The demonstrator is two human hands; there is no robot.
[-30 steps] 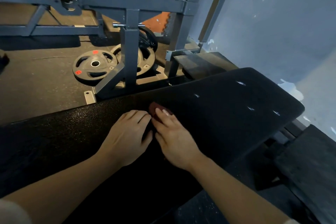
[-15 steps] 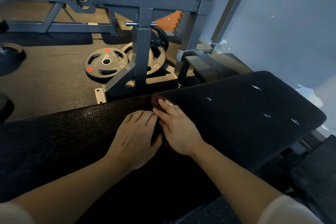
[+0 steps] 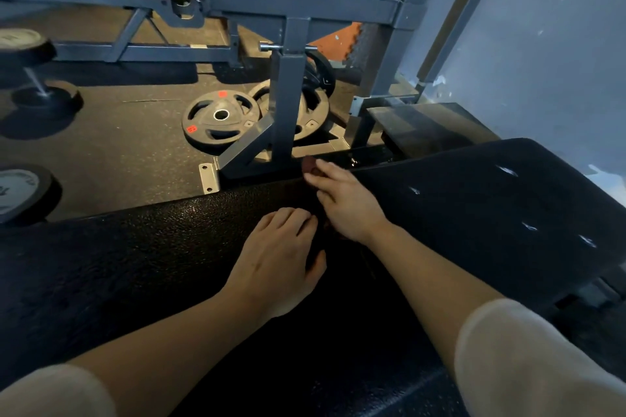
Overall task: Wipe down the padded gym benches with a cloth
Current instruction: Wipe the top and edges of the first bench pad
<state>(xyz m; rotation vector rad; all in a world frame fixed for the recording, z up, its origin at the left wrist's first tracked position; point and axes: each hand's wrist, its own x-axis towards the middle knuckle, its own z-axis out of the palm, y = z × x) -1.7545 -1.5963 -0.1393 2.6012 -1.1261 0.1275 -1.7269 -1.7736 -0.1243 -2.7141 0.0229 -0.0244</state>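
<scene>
A long black padded bench runs across the view from lower left to right. A dark reddish cloth lies on its far edge, mostly hidden under my right hand, which presses flat on it with straight fingers. My left hand rests flat on the pad just beside and nearer to me, fingers straight, touching the cloth's near part, which is hard to make out in the dark.
Beyond the bench a grey steel rack stands on the rubber floor with weight plates leaning at its base. Dumbbells lie at the left. A second black pad and a grey wall are at the right.
My right hand has slid the cloth away from me to the bench's far edge. My left hand stayed nearly in place, so the hands have drawn apart. The view shifted left.
</scene>
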